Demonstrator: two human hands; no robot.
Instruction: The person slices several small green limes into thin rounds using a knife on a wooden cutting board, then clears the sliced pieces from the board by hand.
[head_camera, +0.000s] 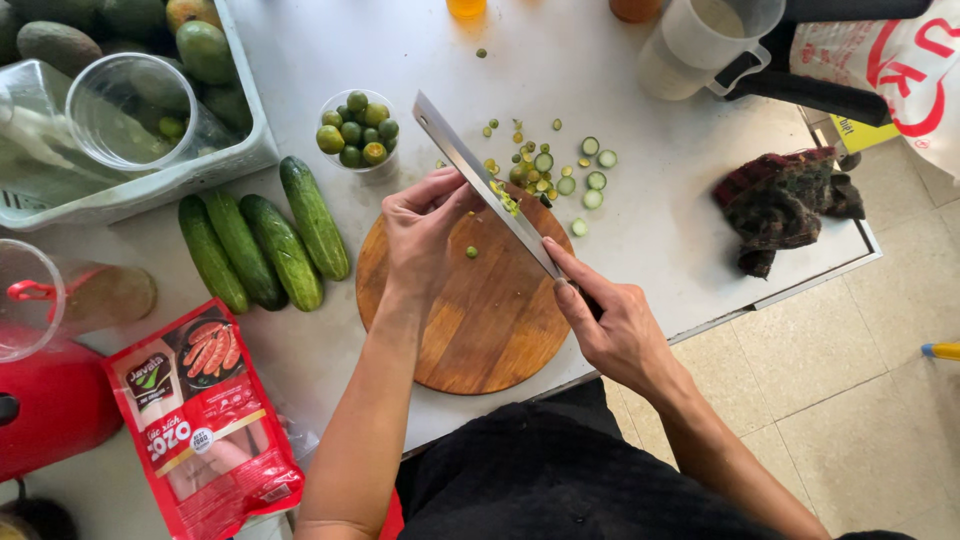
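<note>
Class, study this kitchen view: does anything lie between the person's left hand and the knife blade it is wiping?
Nothing visible does. The left hand rests directly against the knife blade, held by the right hand above the round cutting board. Only small green bits cling to the blade by the fingers.

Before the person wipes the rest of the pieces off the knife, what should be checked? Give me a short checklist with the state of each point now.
1. Right hand grips the knife by its handle end, forefinger along the spine: ok.
2. Left hand fingers touch the flat of the blade, not visibly on the edge: cannot tell which side is the edge.
3. Blade points away from the body, over the table: ok.
4. Green bits still stick to the blade: not ok, not yet clean.
5. Cutting board lies flat, but its near rim reaches the table edge: not ok.
6. Cucumbers and cup of small limes stand apart from the blade: ok.
</note>
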